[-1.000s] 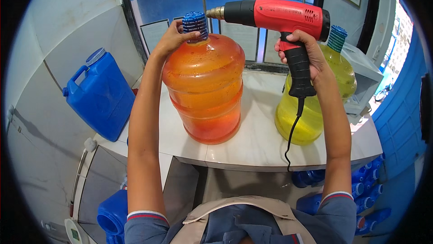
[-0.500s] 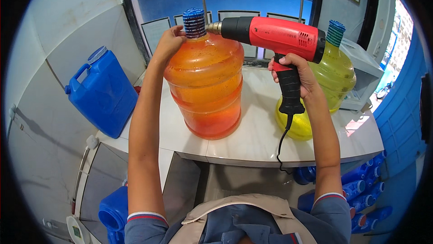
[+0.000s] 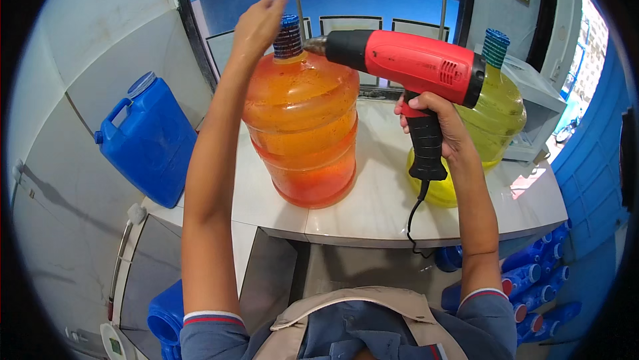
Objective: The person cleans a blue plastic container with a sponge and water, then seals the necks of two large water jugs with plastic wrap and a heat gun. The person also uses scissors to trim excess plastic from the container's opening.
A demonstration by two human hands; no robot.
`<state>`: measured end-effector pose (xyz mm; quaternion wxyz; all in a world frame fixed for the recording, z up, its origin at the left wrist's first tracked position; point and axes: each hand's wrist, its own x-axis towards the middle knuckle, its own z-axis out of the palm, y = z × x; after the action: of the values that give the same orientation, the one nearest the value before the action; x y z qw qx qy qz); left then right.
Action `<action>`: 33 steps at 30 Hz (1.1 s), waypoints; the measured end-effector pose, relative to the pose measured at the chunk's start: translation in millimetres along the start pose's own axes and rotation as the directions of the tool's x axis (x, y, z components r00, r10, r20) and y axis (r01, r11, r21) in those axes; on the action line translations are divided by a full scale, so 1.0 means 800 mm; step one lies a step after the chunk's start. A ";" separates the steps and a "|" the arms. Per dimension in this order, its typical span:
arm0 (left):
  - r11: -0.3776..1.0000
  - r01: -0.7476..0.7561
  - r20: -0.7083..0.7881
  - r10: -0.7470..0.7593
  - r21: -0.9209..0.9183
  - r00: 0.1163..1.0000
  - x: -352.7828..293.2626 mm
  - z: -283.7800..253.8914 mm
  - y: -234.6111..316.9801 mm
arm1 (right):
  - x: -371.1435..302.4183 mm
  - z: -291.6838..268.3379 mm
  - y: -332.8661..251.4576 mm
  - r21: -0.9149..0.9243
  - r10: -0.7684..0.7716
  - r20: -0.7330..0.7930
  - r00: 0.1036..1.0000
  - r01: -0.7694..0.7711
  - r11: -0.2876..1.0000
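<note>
A large clear round water jug (image 3: 303,133) with orange-tinted contents stands upright on the white counter. A dark, printed plastic sleeve (image 3: 288,41) wraps its neck below a blue top. My left hand (image 3: 259,25) is raised beside the neck, fingers bent together at cap height, with nothing visible in them. In my right hand (image 3: 439,120) is the black grip of a red and black heat gun (image 3: 416,60). Its metal nozzle (image 3: 315,45) points left at the sleeve's right side, very close to it; contact is hard to make out.
Behind the heat gun stands a yellow-green jug (image 3: 496,117) with a sleeved neck. A blue jerrycan (image 3: 150,140) is at the left. The gun's black cord (image 3: 411,217) hangs over the counter's (image 3: 393,223) front edge. Several blue bottles (image 3: 532,280) fill the lower right.
My left hand has come off the side of the jug's neck and risen to cap height. The heat gun has shifted slightly, its nozzle tipping a little lower.
</note>
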<state>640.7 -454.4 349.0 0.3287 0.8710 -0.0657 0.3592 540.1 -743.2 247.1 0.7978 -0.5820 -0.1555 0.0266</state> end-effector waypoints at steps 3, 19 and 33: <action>0.918 0.002 0.022 -0.011 0.395 1.000 0.018 0.036 0.009 | 0.006 -0.013 0.009 0.072 0.002 0.020 1.000 -0.004 0.997; 0.874 -0.035 0.114 -0.023 0.484 0.993 0.033 0.057 0.004 | 0.058 -0.033 0.023 0.242 0.033 0.057 0.998 -0.046 0.969; 0.895 -0.089 0.060 0.069 0.437 0.996 0.040 0.051 0.012 | 0.077 -0.042 0.020 0.307 0.033 0.074 0.997 -0.055 0.950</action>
<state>684.5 -483.2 353.8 0.1073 0.9268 -0.0254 0.3589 610.5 -755.3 236.0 0.8725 -0.4521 -0.1633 0.0881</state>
